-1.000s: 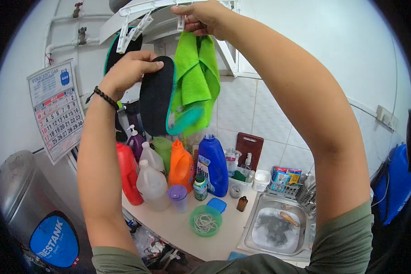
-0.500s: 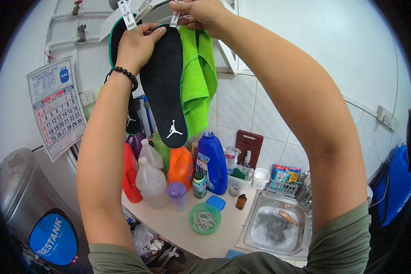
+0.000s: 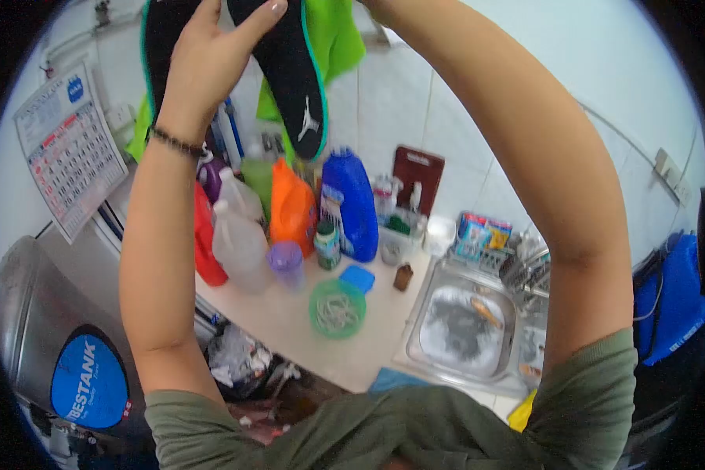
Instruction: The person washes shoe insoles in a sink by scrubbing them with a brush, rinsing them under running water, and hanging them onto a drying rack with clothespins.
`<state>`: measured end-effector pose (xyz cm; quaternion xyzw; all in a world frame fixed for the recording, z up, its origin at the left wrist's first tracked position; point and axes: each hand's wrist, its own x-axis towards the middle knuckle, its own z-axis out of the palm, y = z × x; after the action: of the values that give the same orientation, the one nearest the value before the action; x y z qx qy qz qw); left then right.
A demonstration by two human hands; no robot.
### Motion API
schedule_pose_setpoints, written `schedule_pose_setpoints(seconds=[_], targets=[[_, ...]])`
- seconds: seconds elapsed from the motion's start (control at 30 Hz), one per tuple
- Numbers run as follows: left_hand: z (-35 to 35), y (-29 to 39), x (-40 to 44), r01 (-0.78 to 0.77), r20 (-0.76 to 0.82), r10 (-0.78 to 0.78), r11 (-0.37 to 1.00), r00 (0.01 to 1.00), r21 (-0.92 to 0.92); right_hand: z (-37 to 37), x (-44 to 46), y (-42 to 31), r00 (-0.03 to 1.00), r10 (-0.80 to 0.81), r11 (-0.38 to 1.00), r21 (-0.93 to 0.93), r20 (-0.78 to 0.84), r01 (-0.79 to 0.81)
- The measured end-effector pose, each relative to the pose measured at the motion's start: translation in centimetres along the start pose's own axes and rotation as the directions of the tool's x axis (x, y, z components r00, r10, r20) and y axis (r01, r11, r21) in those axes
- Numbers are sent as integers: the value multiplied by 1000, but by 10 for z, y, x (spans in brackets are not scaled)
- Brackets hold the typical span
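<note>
A black shoe insole (image 3: 294, 90) with a teal edge and a white jumping-figure mark hangs at the top of the head view, toe end out of frame. My left hand (image 3: 213, 64), a dark bead bracelet at its wrist, grips this insole with the thumb across its face. A second black insole (image 3: 158, 47) hangs behind and left of that hand. Bright green cloth (image 3: 335, 35) drapes behind the first insole. My right forearm (image 3: 478, 86) reaches up past the top edge, so the right fingers and whatever they touch are cut off.
Below stands a counter (image 3: 290, 333) with a blue bottle (image 3: 351, 207), an orange jug (image 3: 291, 207), a clear jug (image 3: 239, 251) and a green bowl (image 3: 337, 309) of cord. A sink (image 3: 466, 329) holds foamy water. A steel tank (image 3: 35, 313) is at left.
The view has shifted, and both hands and the insoles now sit higher in it. The white clothespins and my right hand have left the frame. The front insole hangs more tilted.
</note>
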<state>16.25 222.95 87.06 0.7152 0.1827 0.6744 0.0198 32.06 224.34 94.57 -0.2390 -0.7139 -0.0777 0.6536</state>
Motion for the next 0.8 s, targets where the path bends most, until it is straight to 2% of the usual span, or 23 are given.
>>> schedule_pose_setpoints(seconds=[0.03,0.07,0.1,0.13,0.2,0.23,0.27,0.3,0.33,0.37,0.4,0.47,0.53,0.6,0.63,0.7,0.8], targets=[[5,-4,-27,-88,-31,90,994,995,68,-7,-24,4,998,-52,995,77,-44,55],[4,1,-59,-169,-11,178,951,984,257,-13,-55,11,997,-57,993,104,-52,62],[1,9,-92,-253,28,268,866,963,431,-20,-97,14,989,-139,990,15,-43,140],[0,16,-127,-233,114,205,902,972,364,-28,-139,18,975,-221,973,-74,-35,218],[-3,21,-200,-194,292,108,940,950,282,-26,-223,35,992,-128,992,-19,-19,127],[-5,17,-239,-179,375,68,946,925,269,-25,-267,37,993,-10,998,66,114,3],[-4,3,-279,-166,447,62,967,892,195,-26,-307,43,928,130,988,28,350,-149],[3,-3,-319,-50,494,-102,957,864,285,-17,-349,60,827,219,967,0,518,-256],[10,-13,-351,40,525,-250,925,814,378,-10,-385,68,638,375,912,-142,672,-386],[17,-24,-377,140,466,-361,885,808,443,5,-421,83,559,423,889,-206,713,-409],[22,-32,-403,242,405,-474,830,782,502,23,-456,91,469,473,859,-271,746,-435],[33,-52,-452,406,337,-626,742,703,533,52,-493,97,421,486,850,-302,765,-432],[37,-77,-487,530,348,-713,692,609,490,68,-515,87,430,612,791,-524,664,-316],[46,-61,-492,578,322,-733,674,599,459,63,-518,79,248,683,730,-641,687,-236],[50,-53,-493,606,303,-748,659,591,445,56,-515,82,159,673,738,-638,723,-222],[52,-43,-495,559,355,-717,694,600,455,45,-513,83,-33,619,764,-611,785,-209],[58,-29,-500,531,424,-693,720,583,446,18,-503,73,-118,610,746,-618,784,-248]])
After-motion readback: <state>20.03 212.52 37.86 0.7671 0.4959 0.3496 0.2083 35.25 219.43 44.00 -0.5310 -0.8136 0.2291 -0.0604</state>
